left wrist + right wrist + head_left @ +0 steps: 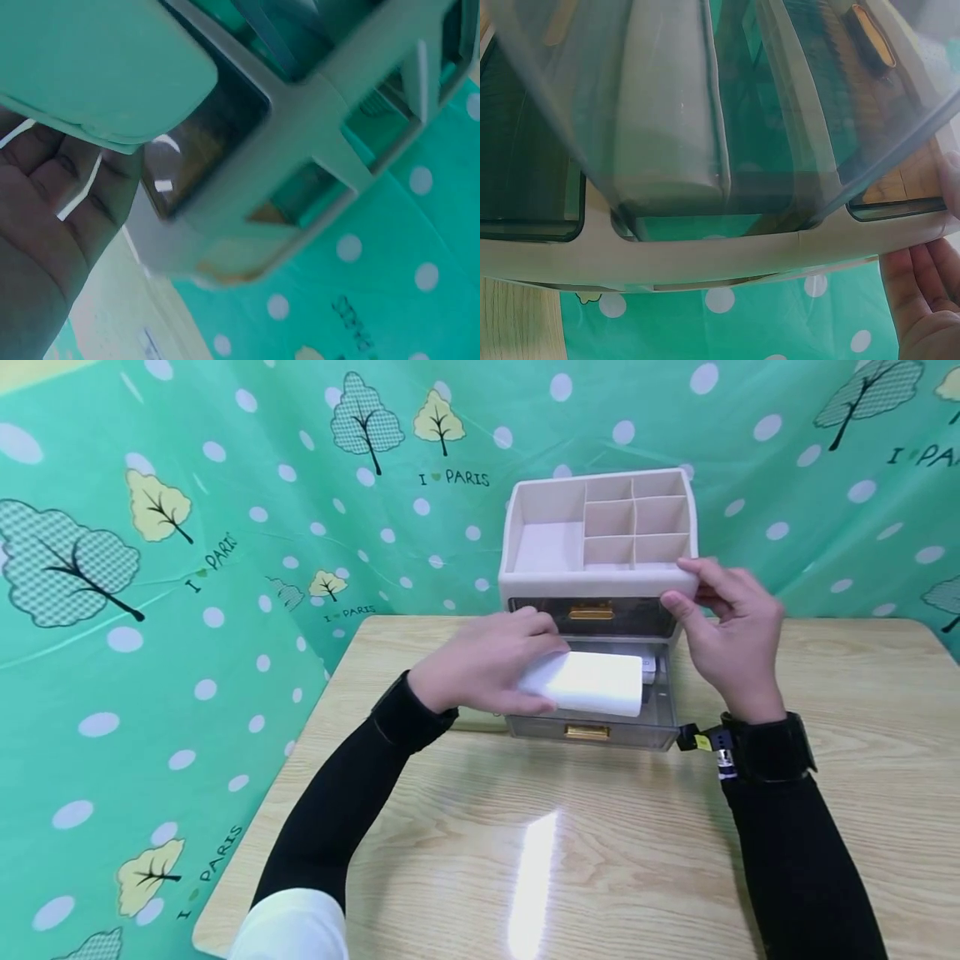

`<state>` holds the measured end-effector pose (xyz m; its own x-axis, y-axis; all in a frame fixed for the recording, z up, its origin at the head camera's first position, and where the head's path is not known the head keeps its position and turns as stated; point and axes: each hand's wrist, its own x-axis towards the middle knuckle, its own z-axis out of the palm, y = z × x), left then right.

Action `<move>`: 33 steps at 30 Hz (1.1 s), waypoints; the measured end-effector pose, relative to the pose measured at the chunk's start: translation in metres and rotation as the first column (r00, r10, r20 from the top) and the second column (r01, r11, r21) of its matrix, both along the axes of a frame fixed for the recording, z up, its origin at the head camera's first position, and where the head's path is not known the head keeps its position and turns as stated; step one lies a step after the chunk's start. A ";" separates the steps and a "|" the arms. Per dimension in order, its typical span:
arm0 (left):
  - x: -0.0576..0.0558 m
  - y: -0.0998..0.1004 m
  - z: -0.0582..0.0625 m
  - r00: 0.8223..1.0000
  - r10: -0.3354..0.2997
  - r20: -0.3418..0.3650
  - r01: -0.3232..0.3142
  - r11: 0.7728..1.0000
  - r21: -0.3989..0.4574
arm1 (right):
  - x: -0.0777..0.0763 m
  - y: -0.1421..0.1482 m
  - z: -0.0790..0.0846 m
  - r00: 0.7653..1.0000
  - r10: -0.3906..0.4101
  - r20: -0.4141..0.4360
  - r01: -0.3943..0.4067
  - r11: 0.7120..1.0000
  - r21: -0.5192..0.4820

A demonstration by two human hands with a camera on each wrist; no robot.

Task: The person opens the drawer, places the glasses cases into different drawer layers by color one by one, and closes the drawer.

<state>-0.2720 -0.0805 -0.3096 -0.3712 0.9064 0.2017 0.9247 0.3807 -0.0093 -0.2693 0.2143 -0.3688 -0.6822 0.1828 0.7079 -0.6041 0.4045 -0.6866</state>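
A white desk organizer stands at the back of the table, its lower clear drawer pulled out. My left hand grips a smooth white rounded case by its left end, above that drawer. In the left wrist view the fingers lie under the case. Behind the case, another white item shows partly inside the drawer; its kind is hidden. My right hand pinches the organizer's right front edge, thumb in front and fingers on top. The right wrist view shows a long pale item through the clear drawer.
Above the open drawer sits a dark closed drawer with a gold handle. Divided compartments form the organizer's top. A green patterned cloth hangs behind and left of the wooden table.
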 end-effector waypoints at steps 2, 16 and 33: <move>0.001 0.008 -0.001 1.000 0.003 -0.013 -0.004 1.000 -0.028 | 0.000 0.000 0.000 1.000 -0.002 0.000 0.002 1.000 0.006; 0.008 0.042 -0.015 0.992 0.091 -0.084 -0.104 0.981 -0.167 | -0.001 0.001 -0.001 1.000 0.010 -0.006 -0.010 1.000 0.003; -0.002 0.045 -0.026 0.988 0.155 0.000 -0.149 0.949 -0.277 | -0.002 0.003 -0.002 1.000 0.024 -0.014 -0.024 1.000 -0.019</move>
<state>-0.2736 -0.0354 -0.3360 -0.5104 0.8581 -0.0570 0.8571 0.5022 -0.1146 -0.2715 0.2175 -0.3711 -0.6764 0.1806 0.7140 -0.6231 0.3765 -0.6855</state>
